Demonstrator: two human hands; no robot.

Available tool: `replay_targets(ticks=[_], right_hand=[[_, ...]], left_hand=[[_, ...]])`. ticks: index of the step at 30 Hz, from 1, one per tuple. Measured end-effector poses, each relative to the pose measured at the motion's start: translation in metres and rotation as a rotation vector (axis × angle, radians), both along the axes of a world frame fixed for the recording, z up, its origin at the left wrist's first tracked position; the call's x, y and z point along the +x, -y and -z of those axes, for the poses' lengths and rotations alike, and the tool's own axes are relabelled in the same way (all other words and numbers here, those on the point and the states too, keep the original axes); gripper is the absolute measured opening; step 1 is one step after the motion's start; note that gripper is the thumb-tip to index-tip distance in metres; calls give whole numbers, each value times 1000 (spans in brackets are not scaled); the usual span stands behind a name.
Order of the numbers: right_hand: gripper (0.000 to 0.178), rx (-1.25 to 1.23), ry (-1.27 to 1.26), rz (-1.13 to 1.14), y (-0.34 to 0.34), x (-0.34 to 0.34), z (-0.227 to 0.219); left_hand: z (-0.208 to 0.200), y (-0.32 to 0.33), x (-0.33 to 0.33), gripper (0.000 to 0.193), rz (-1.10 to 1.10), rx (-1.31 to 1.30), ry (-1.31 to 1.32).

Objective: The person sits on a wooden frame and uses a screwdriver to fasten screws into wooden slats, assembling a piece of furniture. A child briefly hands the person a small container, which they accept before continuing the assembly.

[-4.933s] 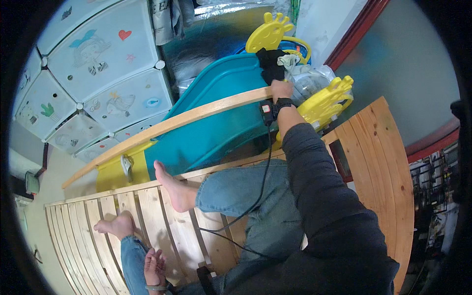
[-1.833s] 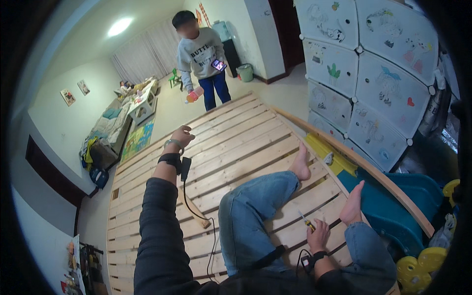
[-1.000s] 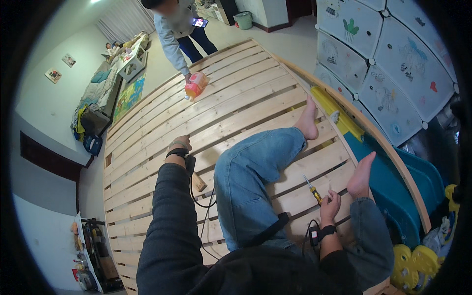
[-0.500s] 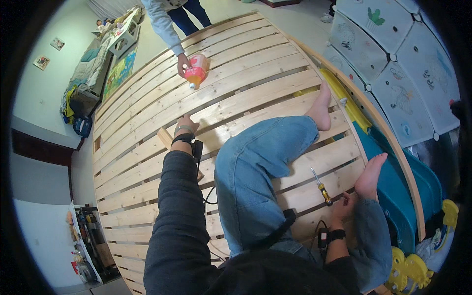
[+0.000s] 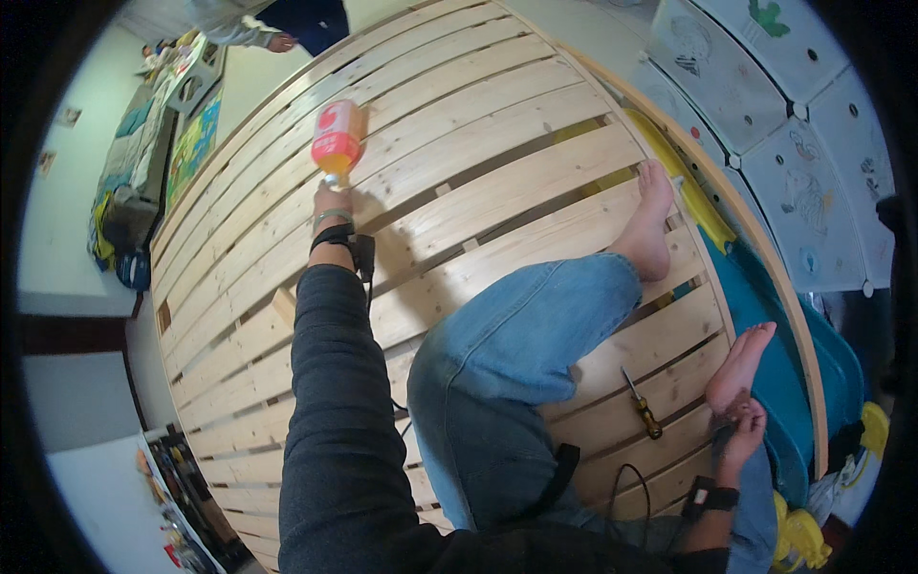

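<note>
My left hand (image 5: 333,199) reaches far forward over the slatted wooden bed base (image 5: 440,234), its fingers closed round the neck of a plastic bottle (image 5: 338,137). The bottle has a pink label and orange liquid inside, and its neck points toward me. Beside my bare foot (image 5: 736,373), my right hand (image 5: 746,428) has its fingers curled together; whether anything small is between them is hidden. A screwdriver (image 5: 643,407) with a yellow and black handle lies on the slats, left of my right hand.
Another person's hand (image 5: 282,42) is beyond the bed base's far edge. A wooden block (image 5: 284,306) lies by my left forearm. On the right stand a curved wooden rail (image 5: 779,268), a teal plastic slide (image 5: 832,373) and white cabinets (image 5: 803,191). A black cable (image 5: 631,469) loops near my right wrist.
My left hand has moved forward and taken hold of the bottle. The other person has let go and drawn back. My right hand has shifted right, up to my foot.
</note>
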State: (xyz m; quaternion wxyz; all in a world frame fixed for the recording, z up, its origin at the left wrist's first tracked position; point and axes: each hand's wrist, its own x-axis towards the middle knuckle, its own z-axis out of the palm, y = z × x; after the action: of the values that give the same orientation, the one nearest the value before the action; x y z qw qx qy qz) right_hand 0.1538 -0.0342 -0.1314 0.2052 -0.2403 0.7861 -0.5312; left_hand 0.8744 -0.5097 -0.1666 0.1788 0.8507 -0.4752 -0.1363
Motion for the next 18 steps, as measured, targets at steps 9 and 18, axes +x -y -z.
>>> replay_targets(ticks=[9, 18], right_hand=[[10, 197, -175, -126, 0, -46, -102], [6, 317, -175, -252, -15, -60, -90]], left_hand=[[77, 97, 94, 50, 167, 204, -22], [60, 76, 24, 52, -122, 134, -268]])
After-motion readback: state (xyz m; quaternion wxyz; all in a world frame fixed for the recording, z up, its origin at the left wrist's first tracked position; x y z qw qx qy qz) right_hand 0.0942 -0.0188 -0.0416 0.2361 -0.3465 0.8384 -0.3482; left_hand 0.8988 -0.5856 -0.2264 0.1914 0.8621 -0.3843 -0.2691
